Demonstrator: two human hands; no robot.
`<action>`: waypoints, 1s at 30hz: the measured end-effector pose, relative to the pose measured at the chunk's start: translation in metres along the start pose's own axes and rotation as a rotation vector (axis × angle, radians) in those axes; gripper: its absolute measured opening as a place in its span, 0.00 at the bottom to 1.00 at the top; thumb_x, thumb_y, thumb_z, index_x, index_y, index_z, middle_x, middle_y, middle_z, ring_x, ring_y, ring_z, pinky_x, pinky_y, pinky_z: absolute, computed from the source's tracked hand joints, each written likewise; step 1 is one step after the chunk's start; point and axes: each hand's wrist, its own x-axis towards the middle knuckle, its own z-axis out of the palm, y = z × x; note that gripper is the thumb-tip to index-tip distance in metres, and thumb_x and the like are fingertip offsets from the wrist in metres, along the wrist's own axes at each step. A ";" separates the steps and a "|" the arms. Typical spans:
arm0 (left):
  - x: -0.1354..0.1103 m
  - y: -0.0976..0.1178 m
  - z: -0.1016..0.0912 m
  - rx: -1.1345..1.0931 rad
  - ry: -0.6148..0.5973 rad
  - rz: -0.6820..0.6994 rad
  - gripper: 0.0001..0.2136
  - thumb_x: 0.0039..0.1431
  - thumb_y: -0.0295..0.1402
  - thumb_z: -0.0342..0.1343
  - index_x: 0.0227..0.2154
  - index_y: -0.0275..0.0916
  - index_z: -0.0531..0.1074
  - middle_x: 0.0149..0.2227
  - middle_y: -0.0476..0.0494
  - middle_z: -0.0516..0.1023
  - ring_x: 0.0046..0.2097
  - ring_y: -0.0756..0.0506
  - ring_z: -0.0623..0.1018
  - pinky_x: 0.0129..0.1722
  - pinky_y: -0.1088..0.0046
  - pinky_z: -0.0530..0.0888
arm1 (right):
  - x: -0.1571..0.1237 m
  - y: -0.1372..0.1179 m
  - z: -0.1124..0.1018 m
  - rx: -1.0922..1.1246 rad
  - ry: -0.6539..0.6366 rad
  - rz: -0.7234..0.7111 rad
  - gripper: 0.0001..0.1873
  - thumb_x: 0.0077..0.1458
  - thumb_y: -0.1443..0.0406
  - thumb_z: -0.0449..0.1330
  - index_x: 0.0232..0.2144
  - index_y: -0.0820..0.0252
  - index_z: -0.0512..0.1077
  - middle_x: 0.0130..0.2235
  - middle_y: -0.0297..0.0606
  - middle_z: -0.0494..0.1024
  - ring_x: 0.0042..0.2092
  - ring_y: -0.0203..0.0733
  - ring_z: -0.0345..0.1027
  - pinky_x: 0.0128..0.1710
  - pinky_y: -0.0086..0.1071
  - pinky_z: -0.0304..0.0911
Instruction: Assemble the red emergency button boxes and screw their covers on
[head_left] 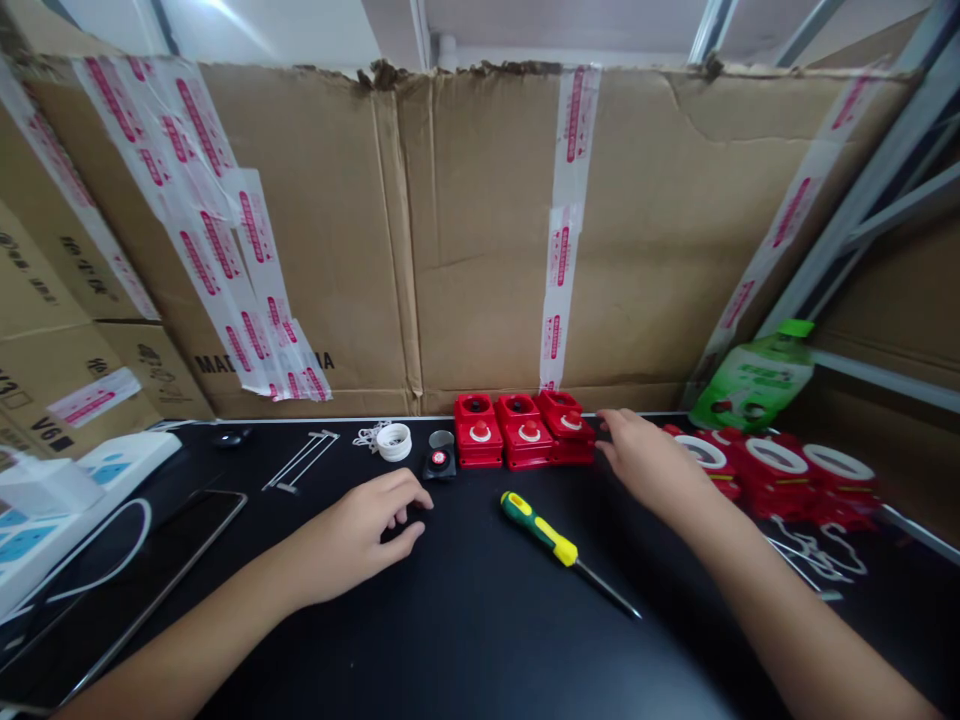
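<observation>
Three red box-shaped devices, each with a round opening and a red knob on a white ring, stand side by side at the back of the table. Beside the rightmost red device is my right hand, fingers apart, its fingertips at the device's side; whether they touch cannot be told. My left hand hovers over the black tabletop with loosely curled fingers and nothing in it. Close to its fingertips sits a small black part with a red round label. A green and yellow screwdriver lies between my hands.
White rings, white cord and metal rods lie at back left, near a phone and power strip. At right are several red devices with white rings and a green bottle. Cardboard walls the back.
</observation>
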 end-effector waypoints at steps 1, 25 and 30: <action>0.000 -0.001 0.000 0.009 0.008 -0.005 0.08 0.70 0.33 0.53 0.50 0.45 0.73 0.48 0.46 0.75 0.42 0.47 0.78 0.45 0.67 0.77 | 0.000 0.000 -0.010 0.004 0.037 0.009 0.15 0.66 0.70 0.60 0.53 0.65 0.77 0.53 0.55 0.82 0.51 0.62 0.80 0.50 0.48 0.73; 0.002 -0.002 0.006 0.136 0.009 0.108 0.08 0.67 0.30 0.55 0.30 0.41 0.69 0.38 0.48 0.75 0.42 0.46 0.76 0.44 0.68 0.72 | -0.075 0.075 -0.030 -0.222 -0.008 0.280 0.40 0.68 0.42 0.50 0.59 0.74 0.70 0.53 0.69 0.79 0.55 0.75 0.74 0.50 0.57 0.70; 0.001 0.002 0.007 0.116 0.053 0.119 0.08 0.66 0.29 0.57 0.29 0.41 0.69 0.37 0.49 0.76 0.40 0.46 0.76 0.43 0.68 0.72 | -0.066 0.073 -0.027 -0.175 -0.039 0.289 0.46 0.63 0.37 0.52 0.59 0.74 0.70 0.49 0.68 0.82 0.49 0.76 0.78 0.43 0.56 0.72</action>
